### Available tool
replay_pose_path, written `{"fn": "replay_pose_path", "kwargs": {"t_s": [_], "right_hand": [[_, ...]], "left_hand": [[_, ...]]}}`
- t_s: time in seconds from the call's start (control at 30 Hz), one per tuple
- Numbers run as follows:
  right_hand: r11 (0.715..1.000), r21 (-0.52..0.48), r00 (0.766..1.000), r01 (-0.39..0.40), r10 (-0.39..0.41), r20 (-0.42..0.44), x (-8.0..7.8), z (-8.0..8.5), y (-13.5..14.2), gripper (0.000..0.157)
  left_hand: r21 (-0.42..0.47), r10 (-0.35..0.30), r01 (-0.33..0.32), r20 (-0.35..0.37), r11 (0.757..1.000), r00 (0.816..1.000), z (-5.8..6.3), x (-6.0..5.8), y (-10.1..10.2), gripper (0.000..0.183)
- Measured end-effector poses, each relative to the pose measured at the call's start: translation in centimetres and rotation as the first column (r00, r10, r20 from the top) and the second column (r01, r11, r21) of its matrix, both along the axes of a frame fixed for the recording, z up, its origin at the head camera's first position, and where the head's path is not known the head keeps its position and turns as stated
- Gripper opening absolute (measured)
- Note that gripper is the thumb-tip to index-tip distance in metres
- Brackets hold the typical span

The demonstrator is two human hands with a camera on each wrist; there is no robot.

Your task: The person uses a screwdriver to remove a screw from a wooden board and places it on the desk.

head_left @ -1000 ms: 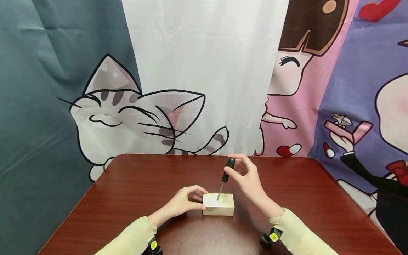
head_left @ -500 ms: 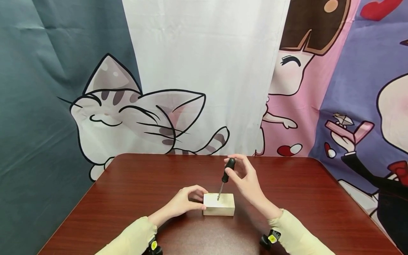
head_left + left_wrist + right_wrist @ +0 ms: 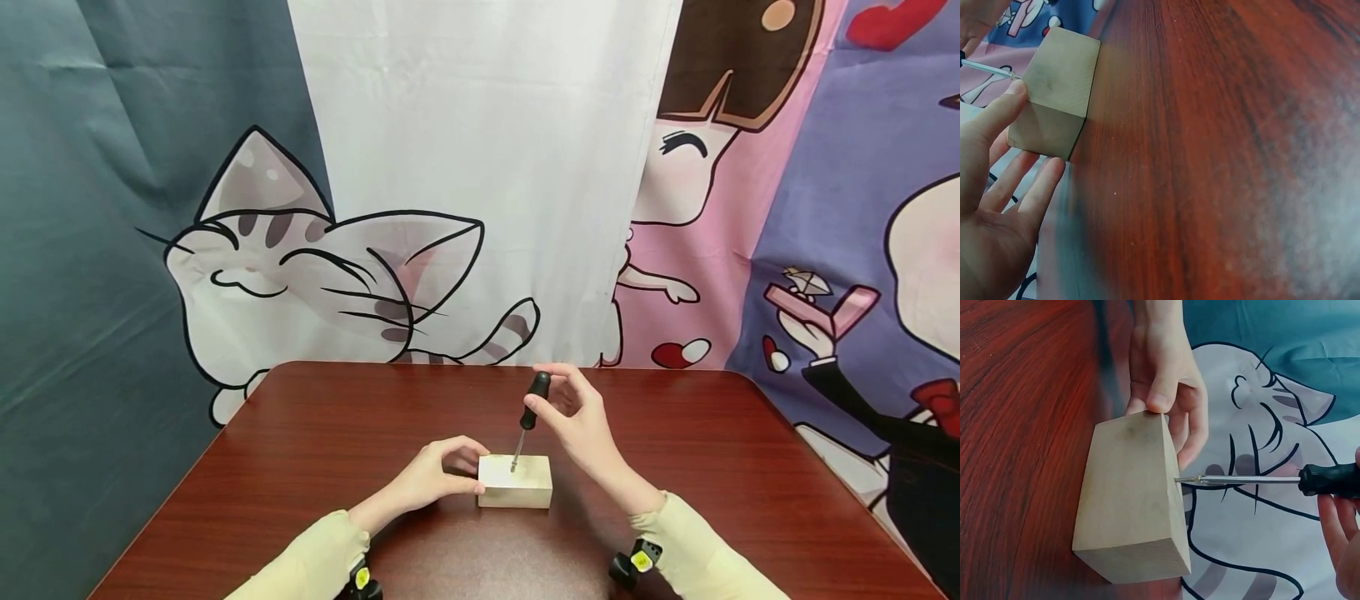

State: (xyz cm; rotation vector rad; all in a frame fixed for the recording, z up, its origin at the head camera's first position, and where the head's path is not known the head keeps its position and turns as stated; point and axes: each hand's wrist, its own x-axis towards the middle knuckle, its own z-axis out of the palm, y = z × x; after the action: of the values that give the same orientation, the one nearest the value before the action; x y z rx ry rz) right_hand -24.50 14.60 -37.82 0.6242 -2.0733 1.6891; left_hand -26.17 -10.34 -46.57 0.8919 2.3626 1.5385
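Note:
A pale wooden block [image 3: 514, 483] rests on the table, and my left hand [image 3: 423, 478] grips its left end between thumb and fingers. Above it, my right hand [image 3: 583, 421] holds the black handle of a screwdriver [image 3: 536, 404] in its fingertips. The metal shaft slants down to the block's top face. In the right wrist view, a small screw [image 3: 1179, 480] stands partly out of the wooden block [image 3: 1125, 487], with the screwdriver [image 3: 1254, 480] tip at its head. The left thumb [image 3: 1015, 89] presses the block's edge close to the screw in the left wrist view.
The dark red wooden table [image 3: 315, 417] spreads around the block on all sides. Behind its far edge hangs a printed cloth [image 3: 480, 125] with cartoon figures. Each wrist wears a strapped black device; the right device [image 3: 637, 560] hangs just over the tabletop.
The screwdriver handle has swung slightly left, and my right thumb and fingers have shifted a little with it. My left hand and the wooden block have stayed in place.

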Motion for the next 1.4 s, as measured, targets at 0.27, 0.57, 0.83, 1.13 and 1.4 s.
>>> {"fn": "replay_pose_path", "kwargs": {"t_s": [0.27, 0.57, 0.83, 1.13, 1.4], "right_hand": [[0.990, 0.010, 0.989, -0.139, 0.139, -0.057, -0.6, -0.9, 0.6, 0.043], [0.999, -0.012, 0.998, -0.044, 0.044, -0.038, -0.5, -1.3, 0.1, 0.042], [1.000, -0.006, 1.000, 0.002, -0.002, -0.008, -0.4, -0.8, 0.1, 0.042], [1.000, 0.004, 1.000, -0.029, 0.029, -0.011, -0.1, -0.1, 0.2, 0.038], [0.991, 0.053, 0.992, -0.122, 0.124, -0.029, -0.6, -0.4, 1.0, 0.045]], "left_hand": [[0.004, 0.003, -0.003, 0.007, 1.000, 1.000, 0.1, 0.1, 0.1, 0.044], [0.006, 0.004, -0.004, 0.014, 1.000, 1.000, 0.1, 0.1, 0.1, 0.043], [0.012, 0.001, -0.001, 0.008, 1.000, 1.000, 0.0, 0.1, 0.0, 0.044], [0.015, 0.002, -0.002, 0.015, 1.000, 1.000, -0.2, 0.1, 0.0, 0.044], [0.007, 0.009, -0.009, 0.005, 1.000, 1.000, -0.1, 0.1, 0.0, 0.045]]}}
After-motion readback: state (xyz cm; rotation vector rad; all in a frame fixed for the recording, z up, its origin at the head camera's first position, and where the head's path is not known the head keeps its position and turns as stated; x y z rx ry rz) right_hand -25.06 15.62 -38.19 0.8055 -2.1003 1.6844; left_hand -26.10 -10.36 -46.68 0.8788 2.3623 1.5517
